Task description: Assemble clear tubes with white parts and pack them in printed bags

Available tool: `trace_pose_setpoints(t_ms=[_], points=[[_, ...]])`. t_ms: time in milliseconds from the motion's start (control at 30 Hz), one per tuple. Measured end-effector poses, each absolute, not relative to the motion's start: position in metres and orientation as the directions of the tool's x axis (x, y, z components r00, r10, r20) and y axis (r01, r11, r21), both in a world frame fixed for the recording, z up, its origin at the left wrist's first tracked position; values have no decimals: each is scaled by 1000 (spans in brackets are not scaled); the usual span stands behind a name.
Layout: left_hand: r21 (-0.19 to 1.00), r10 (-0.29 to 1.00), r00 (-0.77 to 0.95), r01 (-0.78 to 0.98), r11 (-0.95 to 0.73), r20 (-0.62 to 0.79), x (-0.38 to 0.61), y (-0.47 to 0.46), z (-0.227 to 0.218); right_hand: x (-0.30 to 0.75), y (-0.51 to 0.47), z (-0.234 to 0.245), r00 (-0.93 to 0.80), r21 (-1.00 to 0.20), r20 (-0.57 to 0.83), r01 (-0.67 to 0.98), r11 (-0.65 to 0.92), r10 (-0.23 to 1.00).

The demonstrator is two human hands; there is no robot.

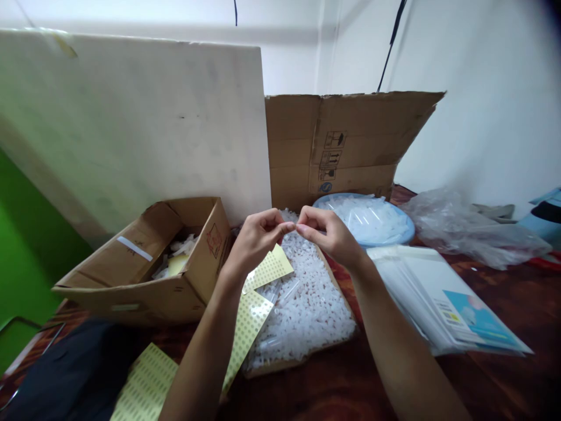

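My left hand (pixel 264 235) and my right hand (pixel 326 234) meet thumb to thumb in the middle of the view, both pinched closed. Whatever lies between the fingertips is too small to make out. Beneath them is a shallow cardboard tray (pixel 280 367) heaped with small white plastic pieces (pixel 307 310). Several clear tubes (pixel 289 292) rest on the heap. Yellow sticker sheets (pixel 269 269) with rows of small dots lie by my left forearm, overlapping the tray's left side.
An open cardboard box (pixel 175 298) with scraps stands at left. Right of the tray are a blue basin (pixel 409 234) of clear plastic pieces, a stack of plastic-wrapped packets (pixel 421 286) and a crumpled clear bag (pixel 464 225). Upright cardboard (pixel 350 140) and a white board (pixel 140 123) block the back.
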State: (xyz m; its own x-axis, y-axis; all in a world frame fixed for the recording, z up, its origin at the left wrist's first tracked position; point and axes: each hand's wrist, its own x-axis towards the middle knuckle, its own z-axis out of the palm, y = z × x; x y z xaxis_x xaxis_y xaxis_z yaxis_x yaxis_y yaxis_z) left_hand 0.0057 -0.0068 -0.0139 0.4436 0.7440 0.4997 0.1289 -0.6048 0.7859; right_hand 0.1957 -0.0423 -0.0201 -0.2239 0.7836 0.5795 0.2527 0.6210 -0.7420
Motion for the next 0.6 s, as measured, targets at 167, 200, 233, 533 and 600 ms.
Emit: trace_pose_setpoints(t_ms=[167,200,233,533,600], points=[[821,758,467,110,-561,455,8,-7,-14,197,-43,-20,-233,-677,612,337,654,755],[823,759,470,110,-557,451,8,-7,-14,197,-43,-21,-236,-665,620,347,661,748],[827,759,473,106,-552,446,8,-7,-15,197,-42,-21,-238,-651,630,357,670,739],[897,753,559,38,-441,347,7,3,-24,195,-40,-26,-269,-516,675,494,700,687],[913,757,573,36,-406,314,6,8,-29,195,-35,-30,-272,-528,654,504,683,706]])
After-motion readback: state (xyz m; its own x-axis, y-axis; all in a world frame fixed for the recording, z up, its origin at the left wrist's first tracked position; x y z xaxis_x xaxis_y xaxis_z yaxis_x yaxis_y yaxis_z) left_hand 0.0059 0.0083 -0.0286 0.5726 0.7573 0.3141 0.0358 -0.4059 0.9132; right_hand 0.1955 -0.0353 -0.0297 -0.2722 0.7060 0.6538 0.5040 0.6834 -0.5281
